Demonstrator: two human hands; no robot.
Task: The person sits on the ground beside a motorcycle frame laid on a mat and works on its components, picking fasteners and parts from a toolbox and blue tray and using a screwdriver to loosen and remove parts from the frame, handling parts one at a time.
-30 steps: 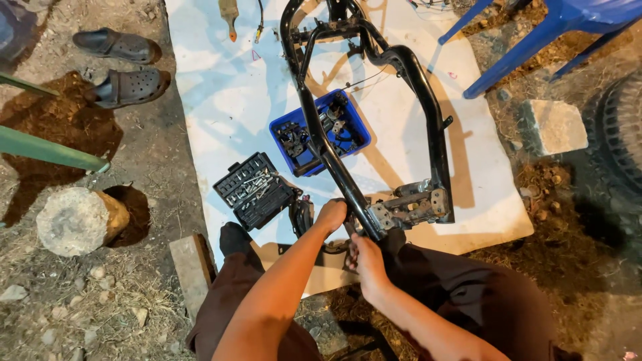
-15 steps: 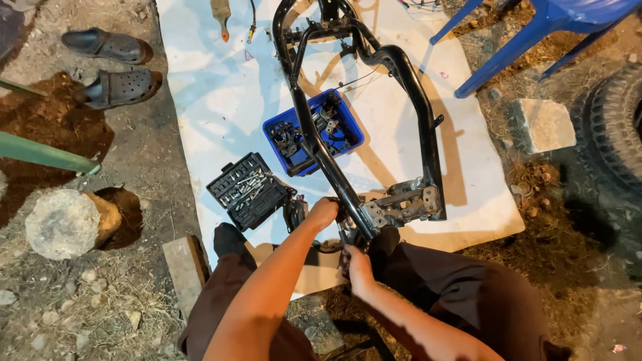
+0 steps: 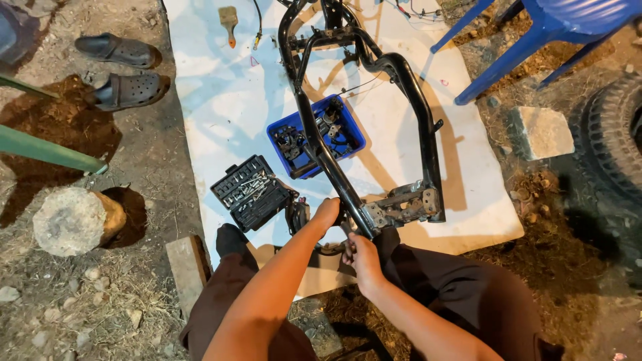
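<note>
On the white sheet [image 3: 221, 93]: black motorcycle frame [image 3: 401, 73], near end at the knees.
Left hand [image 3: 326, 212]: closed around the frame's lower tube.
Right hand [image 3: 360, 254]: fingers curled just under that joint; grip unclear.
Nearby: blue parts tray [image 3: 348, 124], open socket set [image 3: 251, 192].

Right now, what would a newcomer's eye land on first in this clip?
The black tubular frame lying on the white sheet at centre dominates the view. Both hands work at its near end: the left hand on the tube, the right hand just below it. A blue parts tray sits under the frame, with an open black socket case to its left.
</note>
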